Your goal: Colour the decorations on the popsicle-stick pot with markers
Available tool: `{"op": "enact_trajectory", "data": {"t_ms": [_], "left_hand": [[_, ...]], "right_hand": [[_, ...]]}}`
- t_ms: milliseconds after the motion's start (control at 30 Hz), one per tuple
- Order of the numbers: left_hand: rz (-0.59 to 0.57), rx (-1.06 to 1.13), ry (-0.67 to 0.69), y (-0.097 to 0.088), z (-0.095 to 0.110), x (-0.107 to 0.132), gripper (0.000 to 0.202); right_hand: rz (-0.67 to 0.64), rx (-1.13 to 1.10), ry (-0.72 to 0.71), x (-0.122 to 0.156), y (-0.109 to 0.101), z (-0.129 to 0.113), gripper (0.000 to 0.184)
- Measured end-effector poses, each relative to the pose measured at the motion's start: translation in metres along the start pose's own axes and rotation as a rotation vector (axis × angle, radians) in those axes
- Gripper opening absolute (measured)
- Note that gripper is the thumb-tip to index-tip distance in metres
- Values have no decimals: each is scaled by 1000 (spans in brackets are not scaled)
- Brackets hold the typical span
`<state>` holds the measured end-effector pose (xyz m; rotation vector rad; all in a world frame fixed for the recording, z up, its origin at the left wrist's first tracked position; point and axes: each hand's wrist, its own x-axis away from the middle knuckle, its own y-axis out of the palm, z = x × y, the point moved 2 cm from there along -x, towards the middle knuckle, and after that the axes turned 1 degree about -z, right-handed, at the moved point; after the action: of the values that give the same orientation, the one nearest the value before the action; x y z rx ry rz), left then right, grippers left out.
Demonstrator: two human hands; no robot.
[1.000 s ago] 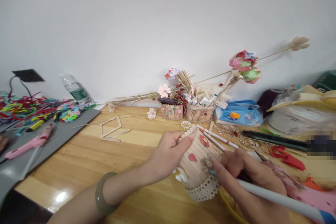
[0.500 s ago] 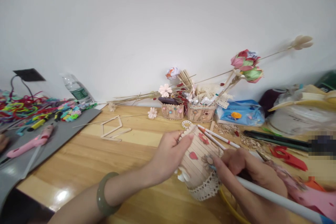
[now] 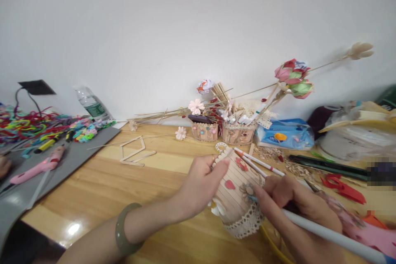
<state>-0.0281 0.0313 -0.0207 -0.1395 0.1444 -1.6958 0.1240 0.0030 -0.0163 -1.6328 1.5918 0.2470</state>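
Your wooden holder (image 3: pixel 230 205) is tilted over the tabletop (image 3: pixel 108 198), with the red flower (image 3: pixel 241 164), red shape (image 3: pixel 230 184) and lace trim (image 3: pixel 244 222) already on. Your left hand (image 3: pixel 201 183) grips its scalloped end, thumb on the planks; your right hand (image 3: pixel 297 204) pinches a white pen (image 3: pixel 328 233) by the grey flower (image 3: pixel 248 190). Decoration looks well along, perhaps with that flower left. Your fingers hide most of the pen's front, its far end is cut off, and the holder's underside can't be seen.

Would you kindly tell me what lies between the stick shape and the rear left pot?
In the head view, a pink flower and part of a thin stem lie between the stick shape and the rear left pot.
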Motion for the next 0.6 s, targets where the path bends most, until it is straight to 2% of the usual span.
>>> {"op": "enact_trajectory", "data": {"t_ms": [200,367,433,600], "left_hand": [[2,-2,3,0,-2,1,32],[3,-1,-1,0,-2,0,32],[4,-3,-4,-1,-2,0,33],[14,-1,8,-1,-1,0,33]], "right_hand": [[13,54,13,-2,-3,-3,23],[-62,-8,42,-3,-2,-3,26],[-54,-13,53,-2,-1,-3,26],[-65,66,-1,1,-3,-5,23]]}}
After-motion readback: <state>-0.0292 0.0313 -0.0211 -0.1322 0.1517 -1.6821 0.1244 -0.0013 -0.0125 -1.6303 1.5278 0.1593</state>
